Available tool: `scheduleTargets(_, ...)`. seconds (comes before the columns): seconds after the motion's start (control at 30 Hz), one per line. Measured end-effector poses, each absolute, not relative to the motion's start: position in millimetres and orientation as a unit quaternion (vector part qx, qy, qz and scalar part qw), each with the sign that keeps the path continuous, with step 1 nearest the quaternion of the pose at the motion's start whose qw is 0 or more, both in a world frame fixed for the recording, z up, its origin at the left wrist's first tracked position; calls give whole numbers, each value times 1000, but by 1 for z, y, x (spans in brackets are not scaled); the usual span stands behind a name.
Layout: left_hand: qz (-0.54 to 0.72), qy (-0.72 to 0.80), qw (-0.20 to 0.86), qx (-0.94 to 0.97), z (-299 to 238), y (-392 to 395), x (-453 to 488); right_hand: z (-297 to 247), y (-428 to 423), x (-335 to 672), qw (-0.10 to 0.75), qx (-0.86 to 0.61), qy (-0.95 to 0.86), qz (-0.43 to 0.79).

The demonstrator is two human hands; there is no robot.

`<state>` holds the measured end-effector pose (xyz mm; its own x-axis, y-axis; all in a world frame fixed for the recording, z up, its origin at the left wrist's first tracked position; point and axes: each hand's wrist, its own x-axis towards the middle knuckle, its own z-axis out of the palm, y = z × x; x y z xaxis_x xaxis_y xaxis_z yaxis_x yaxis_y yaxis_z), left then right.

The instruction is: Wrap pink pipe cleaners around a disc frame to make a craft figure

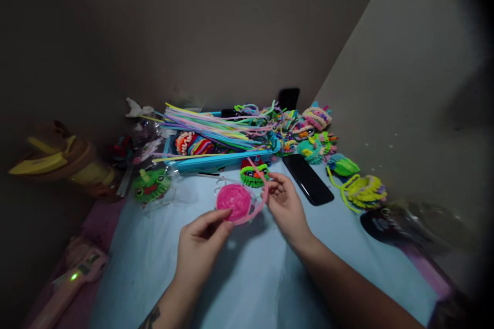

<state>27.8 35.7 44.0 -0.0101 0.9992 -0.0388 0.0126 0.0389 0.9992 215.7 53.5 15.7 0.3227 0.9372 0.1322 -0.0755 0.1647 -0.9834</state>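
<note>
My left hand pinches the lower edge of a flat pink spiral disc made of coiled pipe cleaner, held just above the light blue tabletop. My right hand is closed on the loose pink pipe-cleaner tail that curves off the disc's right side and runs up towards the tray. Both hands sit close together at the middle of the table.
A blue tray holds several long pastel pipe cleaners. A black phone lies right of my hands. Finished fuzzy figures lie around: green one, red-green one, yellow one. A pink device lies at lower left.
</note>
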Motion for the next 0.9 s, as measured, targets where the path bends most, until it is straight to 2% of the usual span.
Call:
scheduleTargets(0.17,466,435,576,511,49,35,26,19,51,225,627,-540,-463,317)
scheduleTargets(0.3,450,420,591,522,50,34,25,20,48,231,636,-548,-493,228)
scheduleTargets(0.4,457,440,574,518,49,36,26,23,47,236,629,-555,-521,159)
scheduleTargets(0.53,485,538,494,480,44,40,26,27,48,238,659,-552,-501,101)
scheduleTargets(0.67,491,587,447,462,40,41,25,28,43,232,663,-530,-516,115)
scheduleTargets(0.9,501,575,448,467,34,39,26,36,32,217,666,-463,-548,203)
